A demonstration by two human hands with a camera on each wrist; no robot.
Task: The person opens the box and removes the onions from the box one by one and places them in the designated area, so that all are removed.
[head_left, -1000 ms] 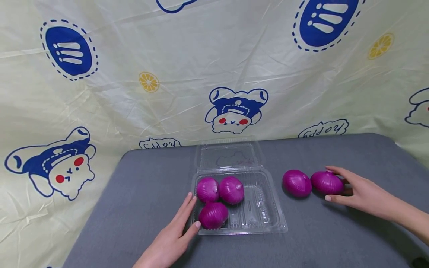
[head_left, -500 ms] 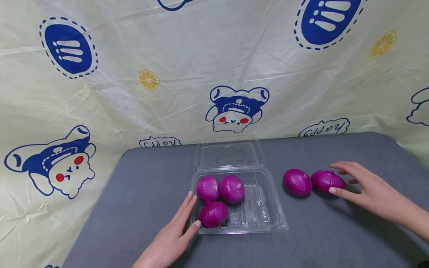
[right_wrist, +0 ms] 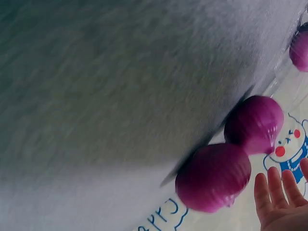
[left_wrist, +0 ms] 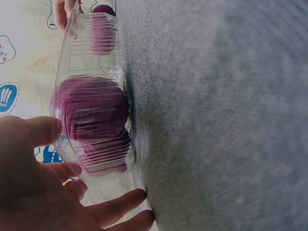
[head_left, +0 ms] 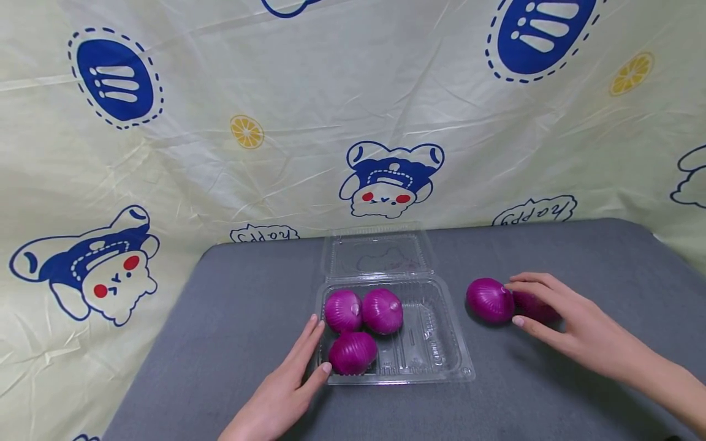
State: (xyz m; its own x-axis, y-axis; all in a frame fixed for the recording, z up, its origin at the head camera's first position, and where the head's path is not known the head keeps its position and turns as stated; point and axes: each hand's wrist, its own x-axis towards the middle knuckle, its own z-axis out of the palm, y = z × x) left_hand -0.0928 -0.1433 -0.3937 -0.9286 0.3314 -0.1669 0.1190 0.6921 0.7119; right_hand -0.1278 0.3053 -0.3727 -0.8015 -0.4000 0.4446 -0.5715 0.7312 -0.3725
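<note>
A clear plastic clamshell box [head_left: 421,334] lies opened on the table with three purple onions [head_left: 383,311] in its left part. My left hand [head_left: 281,389] rests against the box's left side, fingers extended; in the left wrist view the thumb touches the rim [left_wrist: 57,103]. To the right of the box, two more purple onions sit side by side: a left one [head_left: 489,301] and a right one [head_left: 534,307], partly hidden by my right hand [head_left: 581,327]. That hand hovers over them with spread, relaxed fingers. The right wrist view shows its fingers apart from both onions [right_wrist: 213,177].
The box's transparent lid [head_left: 377,254] lies folded back toward the rear of the table. A grey cloth [head_left: 259,288] covers the tabletop. Behind it hangs a pale printed curtain [head_left: 309,135] that meets the table's back edge.
My right hand has drawn back from the right onion, then moved left above it toward the left onion. The left hand, the box and all the onions have stayed in place.
</note>
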